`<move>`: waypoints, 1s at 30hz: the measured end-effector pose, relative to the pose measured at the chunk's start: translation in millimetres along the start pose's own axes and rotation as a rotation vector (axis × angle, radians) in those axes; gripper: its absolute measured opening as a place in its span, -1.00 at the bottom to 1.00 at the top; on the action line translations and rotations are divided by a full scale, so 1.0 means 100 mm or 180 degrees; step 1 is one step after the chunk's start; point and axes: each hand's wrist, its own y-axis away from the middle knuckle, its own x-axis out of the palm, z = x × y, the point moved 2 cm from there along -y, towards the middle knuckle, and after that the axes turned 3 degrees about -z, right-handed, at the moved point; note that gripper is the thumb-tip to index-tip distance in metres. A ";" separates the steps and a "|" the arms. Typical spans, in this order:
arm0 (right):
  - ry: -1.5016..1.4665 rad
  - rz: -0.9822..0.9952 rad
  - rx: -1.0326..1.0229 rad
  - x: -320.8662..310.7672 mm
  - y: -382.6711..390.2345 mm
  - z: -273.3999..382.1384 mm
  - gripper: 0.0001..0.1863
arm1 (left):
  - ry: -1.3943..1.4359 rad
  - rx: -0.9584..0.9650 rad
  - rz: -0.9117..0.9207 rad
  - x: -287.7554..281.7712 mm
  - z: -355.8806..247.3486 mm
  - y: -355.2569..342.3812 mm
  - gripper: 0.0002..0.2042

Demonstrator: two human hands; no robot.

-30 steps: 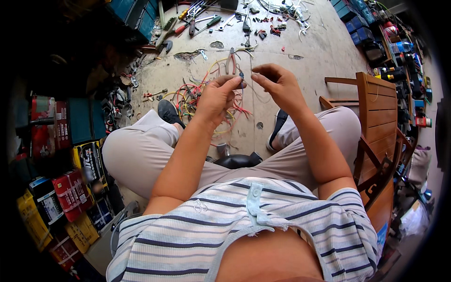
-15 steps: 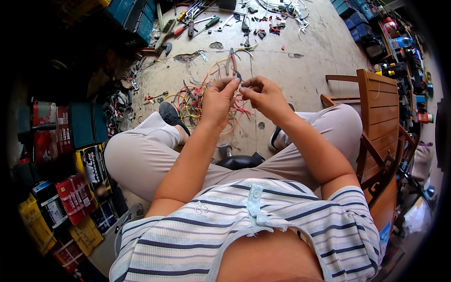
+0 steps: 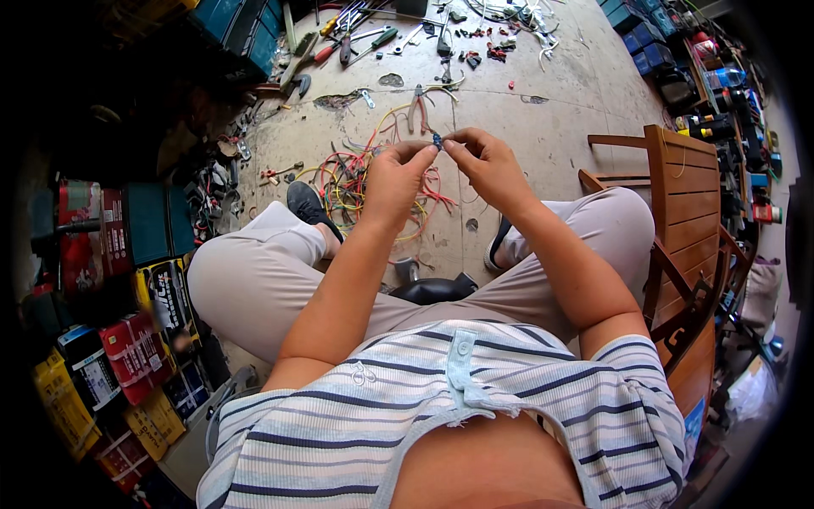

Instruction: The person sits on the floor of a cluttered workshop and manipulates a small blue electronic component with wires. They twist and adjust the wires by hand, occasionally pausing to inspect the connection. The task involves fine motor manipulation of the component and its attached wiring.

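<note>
Between my two hands is a small dark blue part (image 3: 437, 140), too small to name surely. My left hand (image 3: 397, 180) pinches it from the left with thumb and forefinger. From the right, the thumb and forefinger of my right hand (image 3: 485, 167) close on the same part, so the fingertips almost meet. A pair of pliers (image 3: 418, 103) with reddish handles lies on the floor just beyond my hands. Below and left of my fingers spreads a tangle of red, yellow and green wires (image 3: 346, 182), partly hidden by my left hand.
Screwdrivers (image 3: 383, 39) and other tools lie at the far left of the floor (image 3: 585, 119). Small red and black pieces (image 3: 496, 53) are scattered beyond. A wooden folding chair (image 3: 687, 195) stands at my right, stacked boxes (image 3: 136, 356) at my left. A black object (image 3: 437, 291) sits between my legs.
My right hand has risen slightly, and its fingertips have come up to the blue part beside my left thumb. More of the part now shows between the fingers.
</note>
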 end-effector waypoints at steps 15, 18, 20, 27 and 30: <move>0.0344 0.0283 -0.0242 -0.06 -0.03 -0.03 -0.74 | 0.0219 -0.0273 0.0061 -0.02 0.02 0.01 -0.79; 0.0196 0.0322 -0.0343 -0.06 -0.03 -0.01 -0.74 | 0.0222 -0.0279 0.0028 -0.03 0.03 0.00 -0.78; 0.0454 0.0484 -0.0185 -0.08 -0.01 0.05 -0.74 | 0.0157 -0.0177 -0.0021 -0.03 0.02 0.00 -0.78; 0.1388 0.0235 -0.0924 -0.09 0.08 0.23 -0.79 | -0.0189 0.0112 -0.0231 -0.05 0.04 -0.05 -0.78; 0.1632 0.0214 -0.1291 -0.09 0.09 0.25 -0.84 | -0.0234 0.0065 -0.0257 -0.05 0.03 -0.04 -0.77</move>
